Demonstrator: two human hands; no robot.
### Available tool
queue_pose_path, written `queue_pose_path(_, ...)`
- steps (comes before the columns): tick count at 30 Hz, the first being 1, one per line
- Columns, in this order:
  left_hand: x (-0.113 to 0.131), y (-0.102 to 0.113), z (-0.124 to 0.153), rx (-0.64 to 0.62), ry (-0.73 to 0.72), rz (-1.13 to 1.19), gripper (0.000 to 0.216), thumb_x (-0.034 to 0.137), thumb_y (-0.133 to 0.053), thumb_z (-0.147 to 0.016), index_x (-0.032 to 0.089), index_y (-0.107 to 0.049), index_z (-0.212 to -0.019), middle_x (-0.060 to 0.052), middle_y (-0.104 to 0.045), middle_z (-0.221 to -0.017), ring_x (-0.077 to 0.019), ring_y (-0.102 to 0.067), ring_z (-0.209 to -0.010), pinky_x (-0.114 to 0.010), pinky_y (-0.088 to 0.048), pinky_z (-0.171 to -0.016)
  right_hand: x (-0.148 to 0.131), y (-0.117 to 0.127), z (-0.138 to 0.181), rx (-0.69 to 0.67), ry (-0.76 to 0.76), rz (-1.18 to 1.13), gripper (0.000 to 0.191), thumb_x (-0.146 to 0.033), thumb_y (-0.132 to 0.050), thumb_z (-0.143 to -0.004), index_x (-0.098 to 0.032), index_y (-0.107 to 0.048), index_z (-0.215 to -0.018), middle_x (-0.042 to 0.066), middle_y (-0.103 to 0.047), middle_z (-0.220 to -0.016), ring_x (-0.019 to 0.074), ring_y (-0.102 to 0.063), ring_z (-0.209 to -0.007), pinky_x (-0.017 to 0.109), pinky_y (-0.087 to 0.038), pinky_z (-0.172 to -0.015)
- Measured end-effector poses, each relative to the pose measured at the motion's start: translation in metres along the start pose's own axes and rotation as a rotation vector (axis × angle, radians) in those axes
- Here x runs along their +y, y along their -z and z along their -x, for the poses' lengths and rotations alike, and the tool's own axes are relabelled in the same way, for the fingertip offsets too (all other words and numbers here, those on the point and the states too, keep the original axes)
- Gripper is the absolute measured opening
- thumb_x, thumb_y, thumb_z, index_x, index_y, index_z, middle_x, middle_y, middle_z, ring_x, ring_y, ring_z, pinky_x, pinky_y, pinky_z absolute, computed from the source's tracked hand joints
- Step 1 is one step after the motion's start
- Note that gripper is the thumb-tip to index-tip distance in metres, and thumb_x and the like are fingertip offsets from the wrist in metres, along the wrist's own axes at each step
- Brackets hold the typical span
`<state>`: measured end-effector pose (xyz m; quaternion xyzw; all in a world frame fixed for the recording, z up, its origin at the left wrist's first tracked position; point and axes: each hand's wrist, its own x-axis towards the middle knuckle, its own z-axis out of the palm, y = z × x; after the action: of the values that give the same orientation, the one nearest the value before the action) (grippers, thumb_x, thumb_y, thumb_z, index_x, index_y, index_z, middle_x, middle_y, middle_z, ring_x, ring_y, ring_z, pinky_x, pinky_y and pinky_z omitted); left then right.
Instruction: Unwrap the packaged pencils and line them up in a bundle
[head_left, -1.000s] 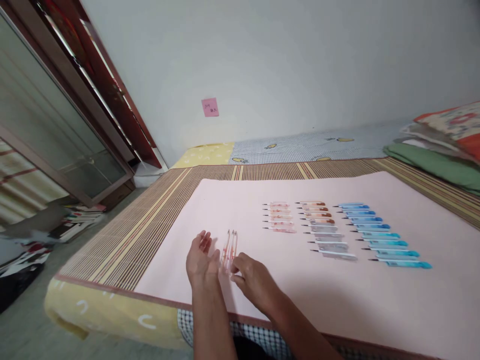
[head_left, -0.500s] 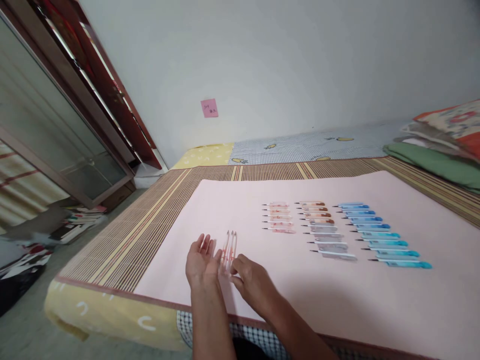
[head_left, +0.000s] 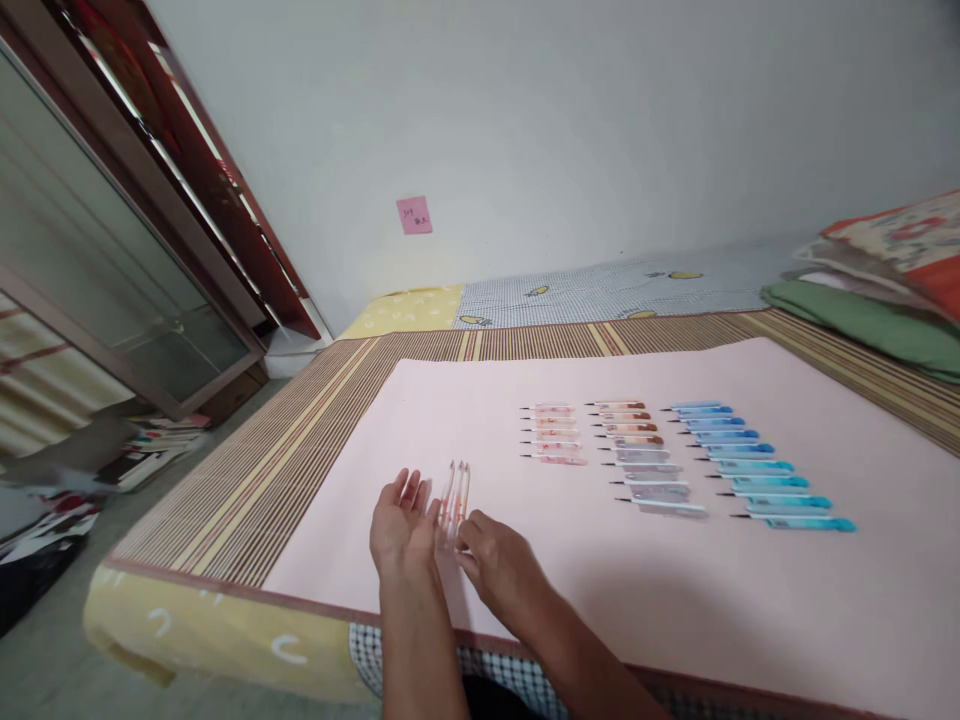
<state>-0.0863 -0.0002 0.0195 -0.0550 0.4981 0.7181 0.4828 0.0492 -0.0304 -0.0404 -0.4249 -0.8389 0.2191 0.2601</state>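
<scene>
Three slender clear pen barrels (head_left: 454, 495) with pinkish-orange marks stand close together between my hands, their pointed ends away from me. My left hand (head_left: 405, 525) is turned palm up at their left, fingers spread, its thumb against or very near the leftmost barrel. On the other side my right hand (head_left: 495, 560) has curled fingers pinched at the lower end of the barrels. Its fingertips partly hide that end, so I cannot tell how many it grips. All this is over a pale pink sheet (head_left: 337, 500).
Right of my hands lie columns of white dark-tipped sticks beside see-through pieces: pink ones (head_left: 553, 435), brown and grey ones (head_left: 645, 465), blue ones (head_left: 757, 465). A striped mat (head_left: 285, 430) lies under the sheet. Folded cloth (head_left: 862, 320) is at the far right; a pink note (head_left: 414, 215) is on the wall.
The whole view has shifted slightly, with the sheet and pieces a little further left. My hands and the barrels keep nearly the same pose.
</scene>
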Motion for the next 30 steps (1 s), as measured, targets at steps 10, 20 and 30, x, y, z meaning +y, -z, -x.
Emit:
queue_pose_path(10,-0.005,-0.01,0.01,0.06,-0.151,0.017,0.008,0.02,-0.056,-0.08,0.022,-0.063,-0.08,-0.004,-0.062,-0.097,-0.0167,-0.058,-0.096,-0.038,-0.043,-0.095,-0.001,0.017,0.002,0.016,-0.001,-0.212,0.011,-0.014,-0.063,-0.084,-0.023,-0.061,-0.089,-0.001,-0.063,-0.094,0.0144,-0.06,-0.084,0.023,-0.042,-0.072)
queue_pose_path(20,-0.038,-0.04,0.027,-0.173,-0.128,0.109,0.01,0.014,-0.058,-0.084,0.013,-0.067,-0.088,-0.004,-0.066,-0.079,-0.0127,-0.066,-0.075,-0.027,-0.053,-0.079,0.086,0.098,-0.007,0.319,-0.12,0.106,0.022,-0.011,-0.05,-0.093,-0.019,-0.066,-0.106,0.009,-0.067,-0.109,0.0254,-0.057,-0.103,0.038,-0.043,-0.088)
queue_pose_path(30,-0.068,-0.054,0.032,-0.239,-0.062,0.021,0.011,0.014,-0.059,-0.084,0.011,-0.068,-0.089,-0.004,-0.068,-0.073,-0.0111,-0.066,-0.063,-0.02,-0.052,-0.061,0.117,0.099,-0.005,0.292,-0.196,0.125,0.027,-0.015,-0.047,-0.095,-0.024,-0.069,-0.109,0.006,-0.072,-0.108,0.0237,-0.059,-0.102,0.036,-0.04,-0.086)
